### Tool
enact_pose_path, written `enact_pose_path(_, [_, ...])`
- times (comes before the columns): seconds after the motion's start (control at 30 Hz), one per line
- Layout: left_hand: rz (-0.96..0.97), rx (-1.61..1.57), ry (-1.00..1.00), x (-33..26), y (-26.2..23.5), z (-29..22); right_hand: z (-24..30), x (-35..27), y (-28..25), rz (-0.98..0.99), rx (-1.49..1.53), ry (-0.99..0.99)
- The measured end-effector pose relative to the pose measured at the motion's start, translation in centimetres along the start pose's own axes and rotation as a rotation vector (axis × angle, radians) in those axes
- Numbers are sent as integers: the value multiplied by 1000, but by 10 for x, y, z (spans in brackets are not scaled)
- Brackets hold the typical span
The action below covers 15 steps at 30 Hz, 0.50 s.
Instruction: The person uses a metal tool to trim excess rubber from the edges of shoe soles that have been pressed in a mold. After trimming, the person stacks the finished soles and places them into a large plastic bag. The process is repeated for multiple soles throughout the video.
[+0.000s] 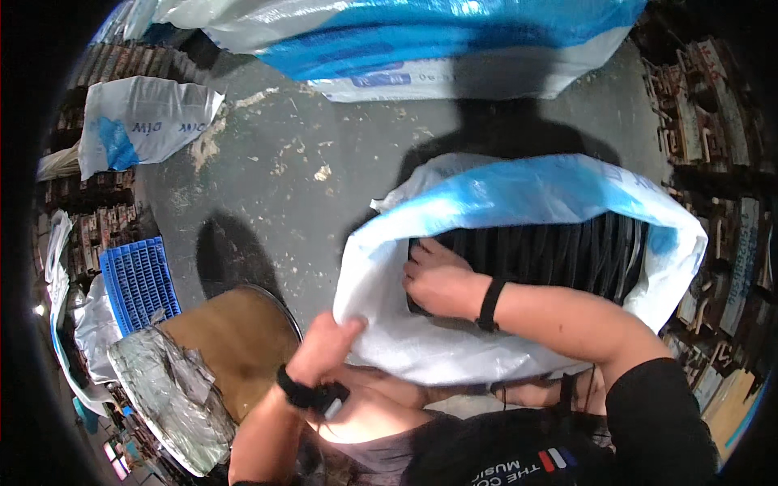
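A big white and blue woven plastic sack (502,194) stands before me with its mouth wide and its rim rolled outward. Packed inside are several long black ribbed pieces (535,251), lying side by side; I cannot tell their exact kind. My left hand (328,344) is closed on the sack's left rim, thumb pointing right. My right hand (438,279) reaches into the sack at the left end of the black pieces. Its fingers are curled, and what they hold, if anything, is hidden.
Another blue and white sack (454,61) lies at the far side. On the left are a crumpled white sack (146,121), a blue plastic grid (139,279) and a brown round stool (235,340) with torn wrapping. Stacked slats (705,121) line the right side.
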<state>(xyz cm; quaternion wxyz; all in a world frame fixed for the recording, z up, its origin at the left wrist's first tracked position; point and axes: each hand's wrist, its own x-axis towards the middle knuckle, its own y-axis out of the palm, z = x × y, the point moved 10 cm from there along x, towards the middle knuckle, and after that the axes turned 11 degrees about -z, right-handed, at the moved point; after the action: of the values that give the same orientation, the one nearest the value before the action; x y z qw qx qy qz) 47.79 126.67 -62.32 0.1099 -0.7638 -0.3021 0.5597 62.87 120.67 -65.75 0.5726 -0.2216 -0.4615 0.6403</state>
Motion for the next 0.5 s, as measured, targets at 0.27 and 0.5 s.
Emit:
enact_pose_path(0.27, [79,-103,-31,-8,3,-15,-5,11,29,120,161,13])
enact_pose_path(0.5, [-109,-229,163,5,4,-51,-18,-27,-19,238,11,208])
